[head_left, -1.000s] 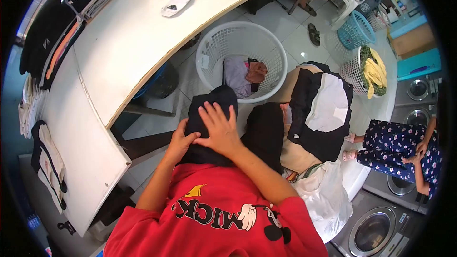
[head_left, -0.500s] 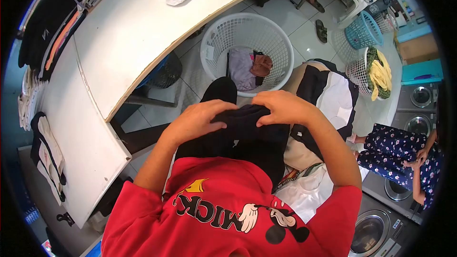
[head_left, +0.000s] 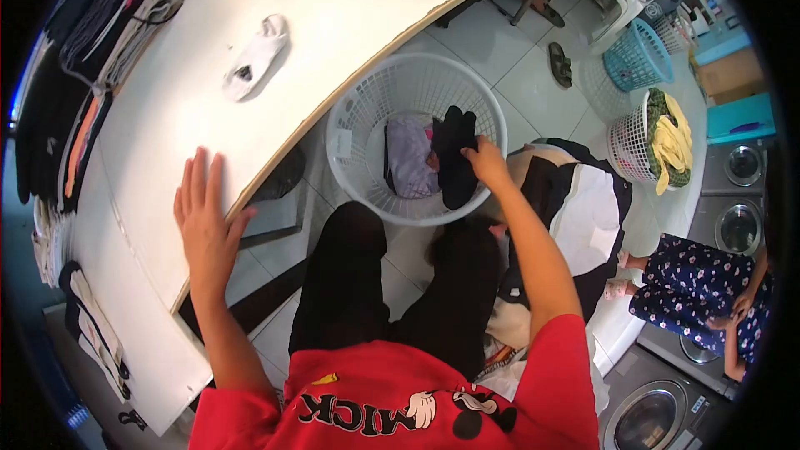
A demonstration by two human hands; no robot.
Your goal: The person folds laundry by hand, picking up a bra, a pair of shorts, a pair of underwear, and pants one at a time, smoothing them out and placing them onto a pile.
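My right hand (head_left: pixel 487 163) is closed on a bunched black garment (head_left: pixel 455 154), whose exact kind I cannot make out. The garment hangs over the right part of the white laundry basket (head_left: pixel 340 168). Inside the basket lies a lavender cloth (head_left: pixel 412 150), partly covered by the black garment. My left hand (head_left: pixel 204 221) rests on the white table (head_left: pixel 158 158) near its edge, fingers stretched out, holding nothing. Farther up the tabletop is a white sock (head_left: pixel 257 58) with a dark patch.
Stacked clothes (head_left: pixel 92 75) line the table's left side. Dark and white clothes (head_left: pixel 583 217) are piled at my right. Beyond them stand a basket with yellow cloth (head_left: pixel 668 146), a blue basket (head_left: pixel 637 58) and washing machines (head_left: pixel 646 421). A person in floral clothing (head_left: pixel 692 283) is at the right.
My hands have parted from over my lap. The right one has moved forward to the basket with the black garment; the left one has moved onto the table and opened.
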